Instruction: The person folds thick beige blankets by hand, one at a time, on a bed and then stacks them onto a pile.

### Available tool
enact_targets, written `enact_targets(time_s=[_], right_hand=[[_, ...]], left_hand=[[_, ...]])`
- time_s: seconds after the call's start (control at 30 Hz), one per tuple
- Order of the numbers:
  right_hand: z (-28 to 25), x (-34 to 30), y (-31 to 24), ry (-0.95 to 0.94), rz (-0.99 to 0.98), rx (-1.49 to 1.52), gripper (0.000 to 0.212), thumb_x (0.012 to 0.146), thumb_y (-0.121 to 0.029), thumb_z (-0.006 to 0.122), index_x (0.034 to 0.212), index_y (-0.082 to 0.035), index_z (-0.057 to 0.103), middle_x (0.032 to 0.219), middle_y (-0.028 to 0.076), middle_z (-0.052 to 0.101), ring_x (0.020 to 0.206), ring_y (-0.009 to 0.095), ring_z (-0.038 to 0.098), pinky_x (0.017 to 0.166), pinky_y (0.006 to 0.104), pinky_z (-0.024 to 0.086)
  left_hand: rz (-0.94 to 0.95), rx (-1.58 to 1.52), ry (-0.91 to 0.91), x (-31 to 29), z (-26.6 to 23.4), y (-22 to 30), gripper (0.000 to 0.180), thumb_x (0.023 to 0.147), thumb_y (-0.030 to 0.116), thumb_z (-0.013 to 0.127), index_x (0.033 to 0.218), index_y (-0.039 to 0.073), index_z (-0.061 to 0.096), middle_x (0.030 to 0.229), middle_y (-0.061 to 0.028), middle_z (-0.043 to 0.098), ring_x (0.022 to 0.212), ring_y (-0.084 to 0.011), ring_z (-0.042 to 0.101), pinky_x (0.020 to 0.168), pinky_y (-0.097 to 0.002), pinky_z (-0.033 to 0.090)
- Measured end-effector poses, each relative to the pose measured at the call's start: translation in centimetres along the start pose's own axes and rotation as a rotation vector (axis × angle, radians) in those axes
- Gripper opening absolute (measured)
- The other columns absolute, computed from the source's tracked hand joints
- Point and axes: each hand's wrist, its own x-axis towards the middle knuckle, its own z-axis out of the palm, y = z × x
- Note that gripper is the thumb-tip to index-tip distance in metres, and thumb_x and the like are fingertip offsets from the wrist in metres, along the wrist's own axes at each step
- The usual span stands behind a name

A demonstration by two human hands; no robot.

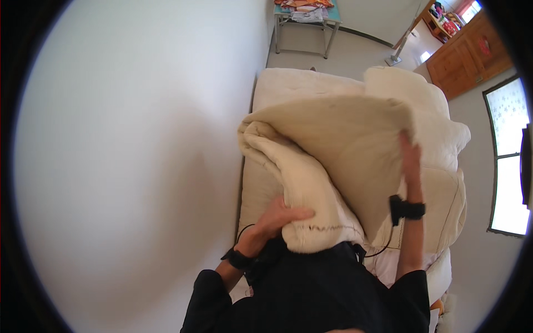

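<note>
A thick cream quilt [350, 133] lies partly folded over on the bed in front of me. My left hand [279, 215] grips the rolled near end of its fold, the thumb laid across the top and the other fingers mostly hidden beneath. Dark stitching runs along that end. At the right, my right hand [411, 161] touches the edge of the raised, wide flap; motion blurs its fingers, so their grip is unclear. Black bands with cables circle both wrists.
A white wall [150, 139] borders the bed's left side. More cream bedding [438, 119] is heaped at the right. Beyond the bed's far end stands a small table [335, 15] with folded cloths. A wooden door [472, 53] and a window [509, 155] are on the right.
</note>
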Motion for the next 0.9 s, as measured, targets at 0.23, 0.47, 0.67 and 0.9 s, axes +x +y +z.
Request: enact_targets(time_s=[0.23, 0.47, 0.67, 0.9], right_hand=[[0.1, 2.6, -7.0, 0.431, 0.307, 0.943, 0.038, 0.087, -0.028, 0.054, 0.114, -0.001, 0.052, 0.11, 0.008, 0.056, 0.101, 0.017, 0.051, 0.088, 0.0294, 0.039], [7.8, -6.5, -17.8, -0.35, -0.082, 0.882, 0.039, 0.078, 0.0, 0.057, 0.116, -0.004, 0.052, 0.114, 0.004, 0.053, 0.11, 0.013, 0.046, 0.095, 0.0265, 0.034], [7.5, -8.2, -16.6, -0.369, 0.035, 1.236, 0.032, 0.077, 0.002, 0.055, 0.109, -0.001, 0.056, 0.115, 0.006, 0.054, 0.107, 0.015, 0.048, 0.093, 0.0273, 0.035], [6.6, -13.6, -16.0, -0.41, -0.142, 1.2, 0.035, 0.073, -0.007, 0.049, 0.106, 0.0, 0.054, 0.114, 0.014, 0.052, 0.107, 0.026, 0.049, 0.093, 0.0341, 0.037]], left_hand=[[-0.184, -0.087, -0.124, -3.7, -1.1, -0.8, 0.053, 0.069, 0.011, 0.07, 0.116, -0.001, 0.05, 0.11, -0.0108, 0.057, 0.1, -0.0192, 0.054, 0.087, -0.032, 0.044], [-0.235, -0.108, -0.195, -3.7, -1.8, -2.4, 0.055, 0.069, 0.016, 0.069, 0.116, -0.004, 0.048, 0.11, -0.0117, 0.056, 0.101, -0.0198, 0.054, 0.089, -0.0318, 0.042], [-0.253, -0.044, -0.185, -4.1, -1.7, -3.9, 0.054, 0.069, 0.015, 0.068, 0.115, -0.003, 0.049, 0.109, -0.0112, 0.057, 0.101, -0.0195, 0.054, 0.089, -0.0314, 0.042], [-0.211, -0.109, -0.011, -5.4, -0.9, -5.1, 0.052, 0.071, 0.013, 0.066, 0.116, -0.003, 0.047, 0.109, -0.0112, 0.057, 0.098, -0.0196, 0.055, 0.087, -0.031, 0.043]])
